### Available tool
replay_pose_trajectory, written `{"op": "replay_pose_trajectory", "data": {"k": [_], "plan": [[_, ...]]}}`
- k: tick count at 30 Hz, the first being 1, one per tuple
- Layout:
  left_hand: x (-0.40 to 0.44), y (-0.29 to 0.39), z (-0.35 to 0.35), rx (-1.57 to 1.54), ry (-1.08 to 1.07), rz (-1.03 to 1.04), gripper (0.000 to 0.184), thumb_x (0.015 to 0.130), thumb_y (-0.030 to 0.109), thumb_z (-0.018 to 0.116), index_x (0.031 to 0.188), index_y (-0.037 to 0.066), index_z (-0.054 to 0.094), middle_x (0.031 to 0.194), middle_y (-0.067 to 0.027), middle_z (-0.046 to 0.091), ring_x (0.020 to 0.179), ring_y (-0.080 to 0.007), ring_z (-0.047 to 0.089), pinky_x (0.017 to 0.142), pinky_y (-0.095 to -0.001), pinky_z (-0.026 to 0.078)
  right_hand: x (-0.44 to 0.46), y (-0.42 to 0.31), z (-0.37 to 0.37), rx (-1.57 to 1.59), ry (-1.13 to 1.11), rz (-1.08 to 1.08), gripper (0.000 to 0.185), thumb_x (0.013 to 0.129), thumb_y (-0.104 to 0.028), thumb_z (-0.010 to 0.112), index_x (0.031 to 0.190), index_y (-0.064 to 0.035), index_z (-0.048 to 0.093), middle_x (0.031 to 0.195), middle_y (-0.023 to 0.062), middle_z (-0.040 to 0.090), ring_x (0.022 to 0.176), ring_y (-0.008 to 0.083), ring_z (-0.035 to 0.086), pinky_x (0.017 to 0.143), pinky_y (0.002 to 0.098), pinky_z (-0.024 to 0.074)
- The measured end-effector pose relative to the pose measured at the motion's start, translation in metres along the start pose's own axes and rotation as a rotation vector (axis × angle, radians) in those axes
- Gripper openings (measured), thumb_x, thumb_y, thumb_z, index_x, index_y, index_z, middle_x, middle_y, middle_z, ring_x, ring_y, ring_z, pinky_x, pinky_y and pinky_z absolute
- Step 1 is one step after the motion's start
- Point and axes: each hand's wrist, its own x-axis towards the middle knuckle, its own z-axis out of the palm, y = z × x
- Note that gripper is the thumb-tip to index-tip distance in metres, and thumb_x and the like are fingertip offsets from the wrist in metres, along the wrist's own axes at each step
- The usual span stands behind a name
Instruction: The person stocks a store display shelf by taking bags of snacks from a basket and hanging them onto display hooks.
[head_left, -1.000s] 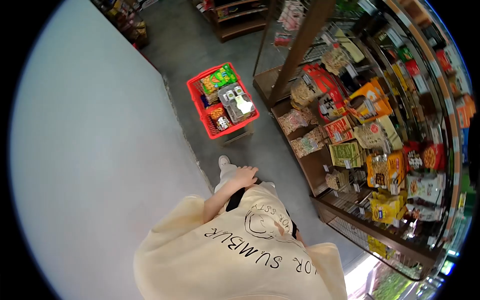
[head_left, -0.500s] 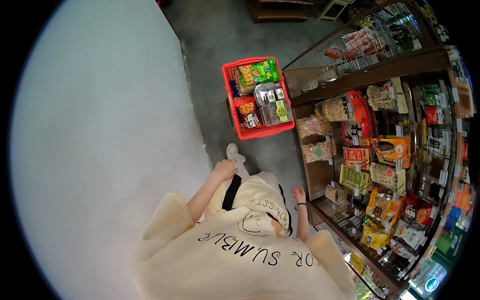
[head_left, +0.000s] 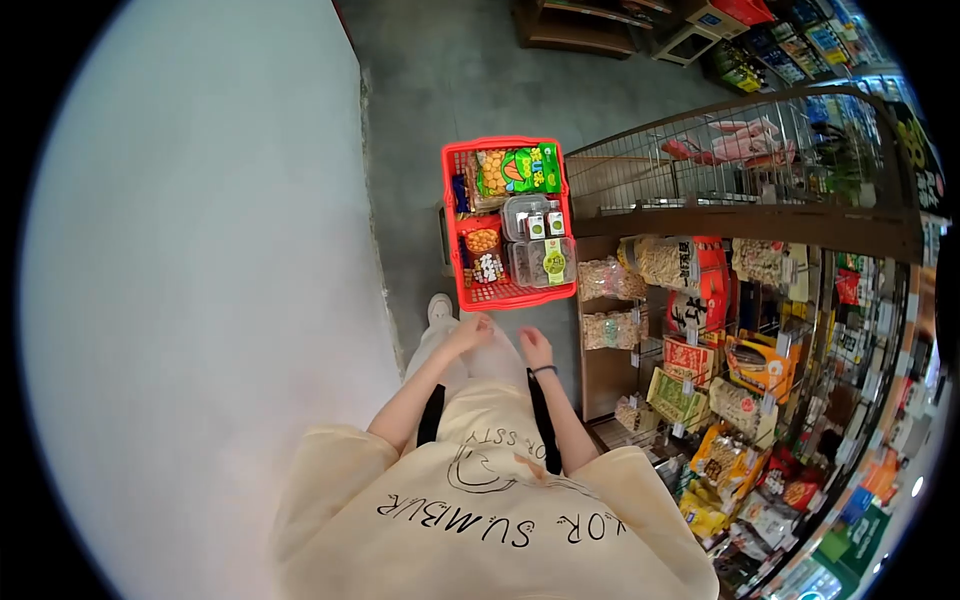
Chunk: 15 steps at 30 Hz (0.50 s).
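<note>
My left hand [head_left: 474, 332] hangs over my legs, just below the near rim of a red plastic shopping basket [head_left: 519, 304]. Its fingers are loosely bent and nothing shows in them. To its right my right hand [head_left: 537, 347], with a dark band at the wrist, is also empty, its fingers slightly curled. Both hands look apart from the rim. Inside the basket are a green snack bag [head_left: 532, 169], clear plastic boxes [head_left: 525, 218] with labels, and a red-and-dark snack bag [head_left: 484, 255].
A pale wall [head_left: 210, 260] runs along my left. On the right stands a brown shelf rack [head_left: 740, 225] with wire fronts, full of packaged snacks [head_left: 680, 262]. Grey floor [head_left: 430, 90] stretches ahead, towards a low brown shelf [head_left: 570, 30] at the far end.
My right hand has swung forward and inward from beside the rack to near my left hand. The basket and rack sit slightly lower in view, and more of the far shelves shows.
</note>
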Motion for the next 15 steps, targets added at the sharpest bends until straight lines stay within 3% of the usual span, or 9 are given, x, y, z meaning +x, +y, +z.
{"op": "replay_pose_trajectory", "data": {"k": [2, 4, 5, 8, 9, 12, 13, 14, 15], "plan": [[0.030, -0.008, 0.006, -0.039, 0.064, 0.016, 0.039, 0.075, 0.024, 0.055, 0.104, -0.001, 0.045, 0.095, -0.0149, 0.055, 0.089, -0.0218, 0.054, 0.075, -0.0303, 0.043, 0.035, 0.000, 0.020, 0.102, -0.039, -0.002, 0.024, 0.078, -0.019, 0.053, 0.093, -0.0009, 0.058, 0.084, 0.0106, 0.061, 0.080, 0.0159, 0.058, 0.072, 0.0260, 0.0440], [0.052, -0.003, 0.005, -0.270, 0.299, 0.084, 0.035, 0.078, 0.020, 0.052, 0.103, -0.001, 0.045, 0.095, -0.0132, 0.055, 0.089, -0.0203, 0.054, 0.075, -0.0292, 0.043, 0.053, -0.020, 0.032, 0.189, -0.088, 0.004, 0.024, 0.078, -0.018, 0.053, 0.093, -0.0004, 0.058, 0.085, 0.0107, 0.061, 0.080, 0.0161, 0.058, 0.072, 0.0258, 0.0439], [0.063, -0.001, -0.001, -0.431, 0.242, 0.024, 0.044, 0.077, 0.023, 0.055, 0.112, 0.002, 0.041, 0.104, -0.0122, 0.051, 0.095, -0.0175, 0.050, 0.078, -0.0266, 0.041, 0.064, -0.030, 0.037, 0.278, -0.126, 0.008, 0.024, 0.078, -0.018, 0.052, 0.094, 0.0001, 0.058, 0.086, 0.0108, 0.061, 0.081, 0.0163, 0.058, 0.073, 0.0257, 0.0438], [0.090, 0.018, -0.012, -0.536, 0.325, -0.183, 0.048, 0.078, 0.026, 0.053, 0.116, 0.002, 0.037, 0.106, -0.0114, 0.050, 0.099, -0.0174, 0.047, 0.082, -0.0265, 0.039, 0.099, -0.023, 0.051, 0.132, -0.209, 0.006, 0.024, 0.079, -0.016, 0.050, 0.096, 0.0000, 0.057, 0.089, 0.0107, 0.060, 0.082, 0.0151, 0.057, 0.072, 0.0252, 0.0442], [0.107, -0.002, -0.009, -0.555, 0.352, -0.211, 0.056, 0.079, 0.031, 0.050, 0.122, 0.001, 0.030, 0.113, -0.0129, 0.046, 0.107, -0.0189, 0.042, 0.088, -0.0270, 0.034, 0.126, 0.017, 0.072, 0.171, -0.210, 0.024, 0.027, 0.079, -0.017, 0.049, 0.100, -0.0004, 0.055, 0.091, 0.0098, 0.059, 0.082, 0.0147, 0.056, 0.072, 0.0257, 0.0443], [0.125, 0.008, -0.020, -0.467, 0.420, -0.251, 0.054, 0.080, 0.024, 0.049, 0.120, -0.005, 0.028, 0.118, -0.0169, 0.041, 0.109, -0.0204, 0.040, 0.084, -0.0282, 0.037, 0.153, 0.010, 0.076, 0.090, -0.206, 0.079, 0.034, 0.079, -0.018, 0.050, 0.107, 0.0009, 0.050, 0.094, 0.0094, 0.058, 0.080, 0.0151, 0.056, 0.075, 0.0261, 0.0432], [0.119, 0.036, -0.030, -0.495, 0.357, -0.304, 0.058, 0.079, 0.024, 0.049, 0.123, -0.005, 0.024, 0.120, -0.0178, 0.039, 0.109, -0.0212, 0.040, 0.085, -0.0288, 0.037, 0.163, 0.011, 0.079, 0.143, -0.230, 0.123, 0.043, 0.078, -0.019, 0.052, 0.114, 0.0020, 0.043, 0.099, 0.0097, 0.055, 0.083, 0.0159, 0.054, 0.078, 0.0267, 0.0416], [0.134, 0.020, -0.030, -0.496, 0.356, -0.326, 0.058, 0.079, 0.024, 0.049, 0.123, -0.005, 0.024, 0.120, -0.0178, 0.039, 0.109, -0.0212, 0.040, 0.085, -0.0288, 0.037, 0.163, -0.018, 0.067, 0.229, -0.309, 0.154, 0.048, 0.078, -0.019, 0.052, 0.118, 0.0037, 0.039, 0.105, 0.0115, 0.053, 0.091, 0.0165, 0.052, 0.081, 0.0260, 0.0400], [0.151, -0.005, -0.024, -0.496, 0.442, -0.300, 0.057, 0.079, 0.022, 0.049, 0.123, -0.005, 0.025, 0.117, -0.0169, 0.041, 0.105, -0.0208, 0.043, 0.085, -0.0288, 0.037, 0.177, -0.004, 0.077, 0.241, -0.295, 0.090, 0.050, 0.076, -0.019, 0.053, 0.117, 0.0046, 0.038, 0.107, 0.0170, 0.051, 0.097, 0.0234, 0.049, 0.084, 0.0291, 0.0386]]}}
